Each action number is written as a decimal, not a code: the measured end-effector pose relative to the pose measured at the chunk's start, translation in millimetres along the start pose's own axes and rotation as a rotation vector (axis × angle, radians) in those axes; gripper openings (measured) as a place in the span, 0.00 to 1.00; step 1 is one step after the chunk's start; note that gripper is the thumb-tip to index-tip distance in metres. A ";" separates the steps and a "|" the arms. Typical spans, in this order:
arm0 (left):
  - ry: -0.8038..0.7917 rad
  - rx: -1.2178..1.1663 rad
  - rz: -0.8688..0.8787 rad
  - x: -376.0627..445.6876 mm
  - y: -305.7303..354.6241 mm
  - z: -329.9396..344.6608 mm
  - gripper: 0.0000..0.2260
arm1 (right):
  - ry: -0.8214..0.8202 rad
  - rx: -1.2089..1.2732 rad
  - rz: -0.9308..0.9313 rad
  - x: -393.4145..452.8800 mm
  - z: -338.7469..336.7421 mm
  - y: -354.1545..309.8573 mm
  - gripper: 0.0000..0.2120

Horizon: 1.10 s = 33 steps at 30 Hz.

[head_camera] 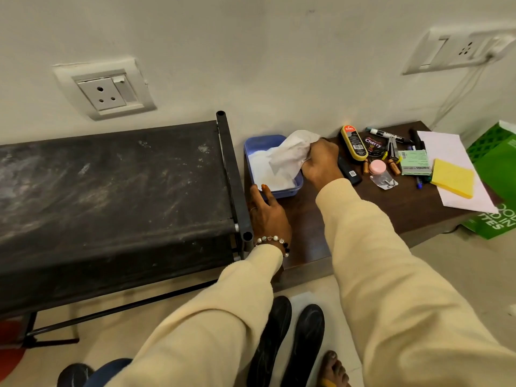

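A blue plastic tray (297,186) holding white material stands at the left end of a low dark wooden table (396,208). My right hand (321,163) grips a crumpled white cloth (290,152) over the tray's right side. My left hand (266,210) rests at the tray's near-left corner, thumb touching its rim, a bead bracelet on the wrist.
A dusty black bench (111,191) stands left of the table. On the table's right lie a shoe-polish sponge (353,146), a Cherry polish tin (373,145), markers, batteries, a pink lid, a yellow sponge (452,177) and paper. Two black shoes (287,339) sit on the floor.
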<state>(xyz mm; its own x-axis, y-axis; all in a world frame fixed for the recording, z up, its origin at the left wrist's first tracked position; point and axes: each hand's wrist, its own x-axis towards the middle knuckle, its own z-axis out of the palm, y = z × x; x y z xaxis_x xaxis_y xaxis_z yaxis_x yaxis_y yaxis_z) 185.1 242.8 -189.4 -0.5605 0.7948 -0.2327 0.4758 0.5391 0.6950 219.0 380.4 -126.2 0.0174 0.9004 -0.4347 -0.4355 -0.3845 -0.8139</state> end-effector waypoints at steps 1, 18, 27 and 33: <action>0.008 -0.016 -0.009 0.8 1.7 0.8 0.30 | -0.009 0.057 0.043 -1.6 -1.0 -2.6 0.06; -0.235 -0.112 0.184 -111.7 -40.7 -29.6 0.22 | -0.137 0.419 0.215 -182.0 -139.3 11.5 0.08; -0.365 -0.371 -0.351 -193.9 -119.2 -20.2 0.10 | 0.305 0.372 0.326 -244.9 -268.8 103.4 0.19; -0.466 -0.261 -0.492 -194.8 -166.9 26.7 0.08 | 0.506 0.004 0.409 -222.3 -331.9 183.3 0.24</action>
<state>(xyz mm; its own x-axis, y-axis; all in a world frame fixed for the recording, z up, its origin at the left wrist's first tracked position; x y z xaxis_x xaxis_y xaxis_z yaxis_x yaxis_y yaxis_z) 232.9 5.4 -278.2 -0.2934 0.5452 -0.7853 0.0335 0.8268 0.5615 434.0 42.3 -306.7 0.2711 0.4737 -0.8379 -0.5006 -0.6742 -0.5431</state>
